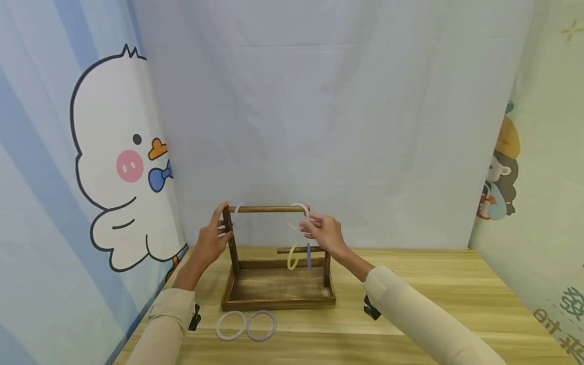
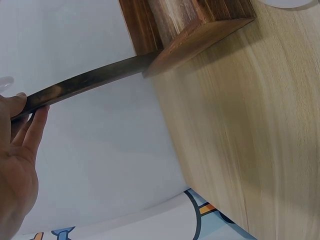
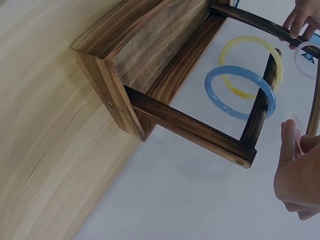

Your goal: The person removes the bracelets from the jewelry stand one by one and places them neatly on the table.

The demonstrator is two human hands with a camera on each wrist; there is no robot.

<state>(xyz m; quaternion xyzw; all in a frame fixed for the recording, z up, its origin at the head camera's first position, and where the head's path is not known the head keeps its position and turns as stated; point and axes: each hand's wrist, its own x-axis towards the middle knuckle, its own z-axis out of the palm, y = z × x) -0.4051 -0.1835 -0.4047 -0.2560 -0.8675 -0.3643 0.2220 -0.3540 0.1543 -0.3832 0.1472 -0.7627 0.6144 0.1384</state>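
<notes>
A dark wooden bangle stand has a tall left post (image 2: 85, 82), an upper bar (image 1: 269, 209) and a shorter lower bar (image 1: 285, 250). My left hand (image 1: 213, 239) holds that post near its top, thumb and fingers on either side. At the upper bar's free right end, my right hand (image 1: 326, 232) pinches a clear whitish bangle (image 1: 301, 205), which looks looped around the bar. A pale lavender bangle (image 1: 236, 209) hangs at the bar's left end. From the lower bar hang a yellow bangle (image 3: 250, 39) and a blue bangle (image 3: 210, 87).
The stand's tray base (image 1: 278, 305) rests on a wood-grain table (image 1: 410, 304). In front of it lie a white bangle (image 1: 218, 325) and a purple bangle (image 1: 275, 325), side by side. A pale curtain (image 1: 342, 126) hangs behind; printed cloths flank both sides.
</notes>
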